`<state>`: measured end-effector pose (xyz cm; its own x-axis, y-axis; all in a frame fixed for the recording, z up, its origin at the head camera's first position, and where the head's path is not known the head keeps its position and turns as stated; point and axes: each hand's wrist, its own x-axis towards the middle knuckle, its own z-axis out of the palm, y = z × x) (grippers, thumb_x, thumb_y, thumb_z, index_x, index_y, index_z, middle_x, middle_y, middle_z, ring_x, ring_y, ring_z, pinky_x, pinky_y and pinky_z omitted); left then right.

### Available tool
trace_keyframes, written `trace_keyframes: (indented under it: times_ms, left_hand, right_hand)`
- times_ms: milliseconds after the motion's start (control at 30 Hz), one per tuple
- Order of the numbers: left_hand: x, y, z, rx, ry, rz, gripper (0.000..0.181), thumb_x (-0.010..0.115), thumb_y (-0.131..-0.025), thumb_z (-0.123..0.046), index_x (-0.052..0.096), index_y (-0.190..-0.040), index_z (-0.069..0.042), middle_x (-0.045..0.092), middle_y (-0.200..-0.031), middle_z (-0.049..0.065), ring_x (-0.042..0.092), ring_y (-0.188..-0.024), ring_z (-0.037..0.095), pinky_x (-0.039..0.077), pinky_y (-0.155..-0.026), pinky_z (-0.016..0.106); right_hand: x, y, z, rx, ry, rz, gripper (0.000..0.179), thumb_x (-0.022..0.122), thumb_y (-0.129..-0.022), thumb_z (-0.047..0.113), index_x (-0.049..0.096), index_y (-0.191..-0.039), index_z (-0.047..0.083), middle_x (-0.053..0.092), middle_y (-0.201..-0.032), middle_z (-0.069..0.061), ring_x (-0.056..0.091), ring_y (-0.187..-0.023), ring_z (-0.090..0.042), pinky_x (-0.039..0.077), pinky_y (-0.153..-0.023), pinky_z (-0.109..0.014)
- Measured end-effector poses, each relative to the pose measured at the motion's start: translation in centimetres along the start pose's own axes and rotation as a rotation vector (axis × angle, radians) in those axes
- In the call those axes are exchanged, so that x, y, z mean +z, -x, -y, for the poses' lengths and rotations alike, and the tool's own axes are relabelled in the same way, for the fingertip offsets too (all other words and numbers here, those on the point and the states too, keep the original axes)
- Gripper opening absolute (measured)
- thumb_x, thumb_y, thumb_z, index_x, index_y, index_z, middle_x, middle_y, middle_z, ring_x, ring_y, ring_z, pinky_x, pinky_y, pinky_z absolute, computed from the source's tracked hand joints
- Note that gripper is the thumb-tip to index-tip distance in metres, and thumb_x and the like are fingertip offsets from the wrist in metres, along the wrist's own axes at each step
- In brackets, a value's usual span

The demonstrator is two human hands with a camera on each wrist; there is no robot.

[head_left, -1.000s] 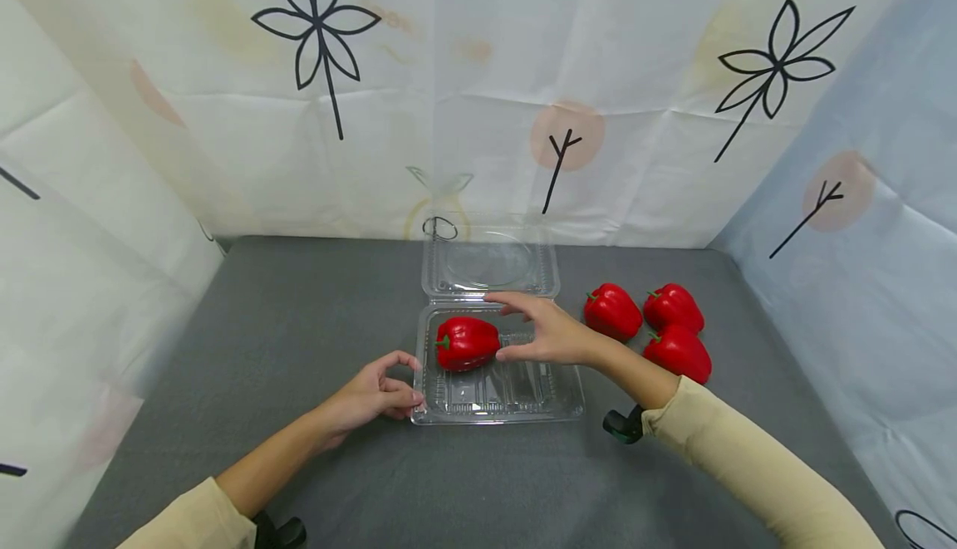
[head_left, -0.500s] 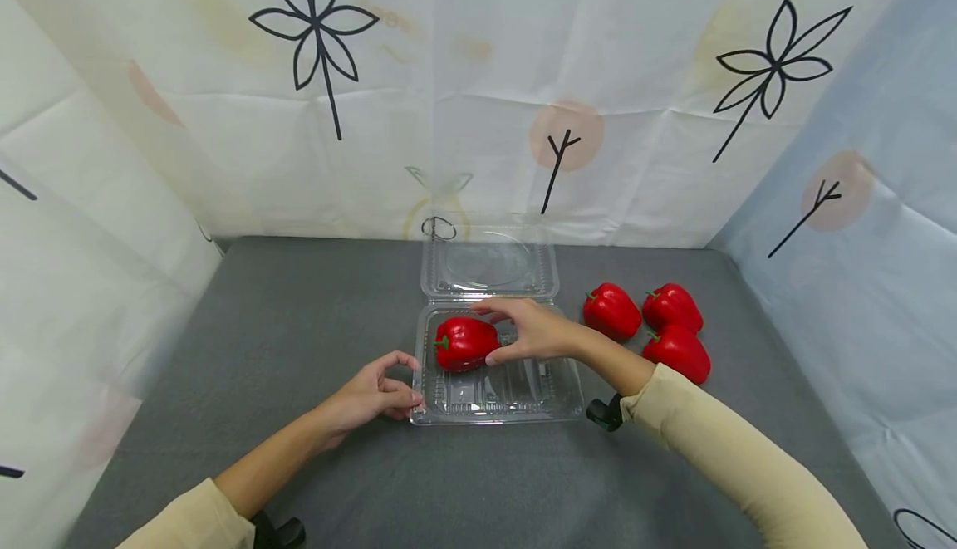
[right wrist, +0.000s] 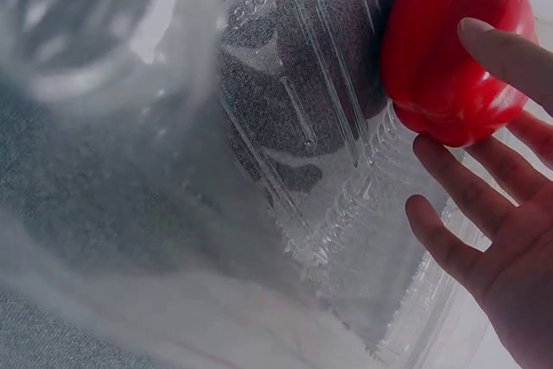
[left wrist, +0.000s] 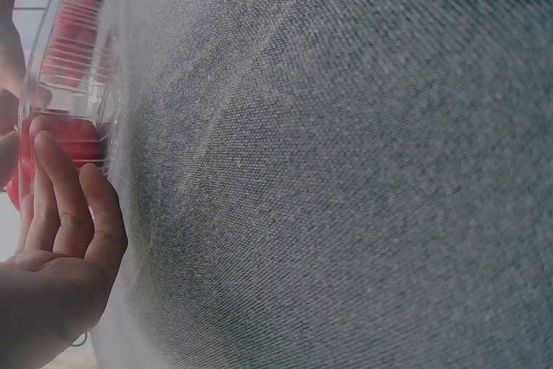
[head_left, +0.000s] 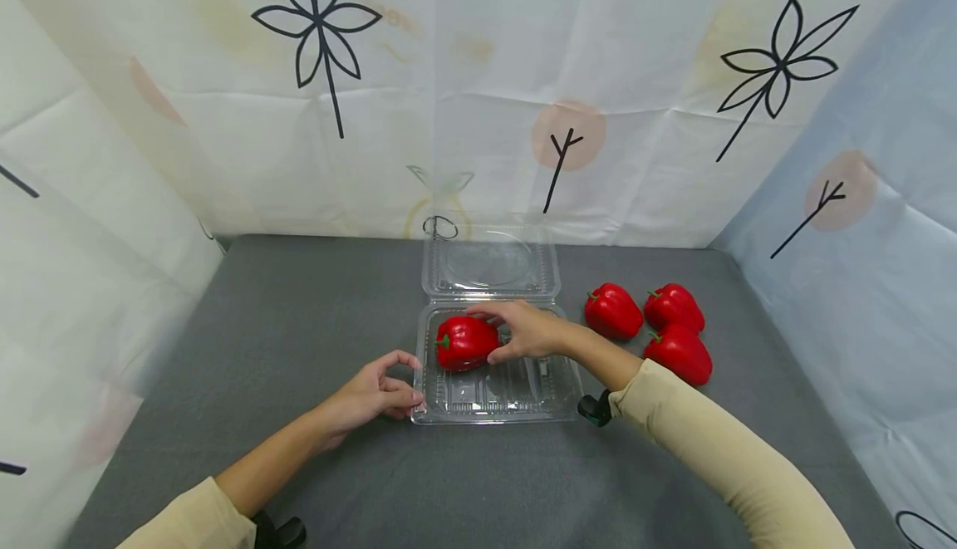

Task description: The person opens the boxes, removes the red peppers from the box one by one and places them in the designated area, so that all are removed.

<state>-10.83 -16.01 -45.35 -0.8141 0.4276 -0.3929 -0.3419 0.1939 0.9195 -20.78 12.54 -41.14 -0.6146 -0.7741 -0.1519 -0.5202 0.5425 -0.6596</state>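
Note:
A red bell pepper (head_left: pixel 467 343) lies on its side in the left part of a clear plastic clamshell container (head_left: pixel 493 414), its green stem facing left. My right hand (head_left: pixel 527 333) is at the pepper's right end, fingers along its far side and thumb near its front. In the right wrist view, the thumb overlaps the pepper (right wrist: pixel 449 58) and the other fingers spread loosely below it. At the container's left rim, my left hand (head_left: pixel 381 387) holds the edge between thumb and fingers. The left wrist view shows its fingers (left wrist: pixel 65 196) against the clear side wall.
Three more red bell peppers (head_left: pixel 613 312) lie grouped on the grey cloth-covered table (head_left: pixel 314 300), right of the container. The container's lid (head_left: pixel 489 265) is folded back toward the printed curtain (head_left: pixel 478 117) behind the table.
My right hand has moved left, bringing its fingers and thumb closer around the pepper's right end. The pepper, the container and my left hand look unmoved.

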Motion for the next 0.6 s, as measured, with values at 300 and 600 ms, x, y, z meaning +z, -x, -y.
trace_keyframes:
  times_ms: [300,600]
  left_hand:
    - [0.0,0.1,-0.1,0.013,-0.006,0.002,0.047,0.071,-0.093,-0.017,0.042,-0.129,-0.005,0.074,-0.095,0.011,0.066,-0.086,0.021,0.055,-0.082,0.036]
    - [0.0,0.1,-0.1,0.006,-0.009,-0.008,0.047,0.071,-0.093,-0.016,0.042,-0.128,-0.005,0.074,-0.095,0.011,0.066,-0.086,0.021,0.055,-0.082,0.036]
  right_hand:
    - [0.0,0.0,0.4,0.007,0.04,-0.01,0.072,0.081,-0.083,0.013,0.046,-0.146,0.007,0.06,-0.136,-0.012,0.057,-0.124,-0.026,0.046,-0.102,-0.044]
    - [-0.6,0.9,0.7,0.023,0.085,-0.002,0.067,0.081,-0.083,0.014,0.05,-0.142,0.01,0.061,-0.134,-0.009,0.059,-0.121,-0.024,0.048,-0.099,-0.044]
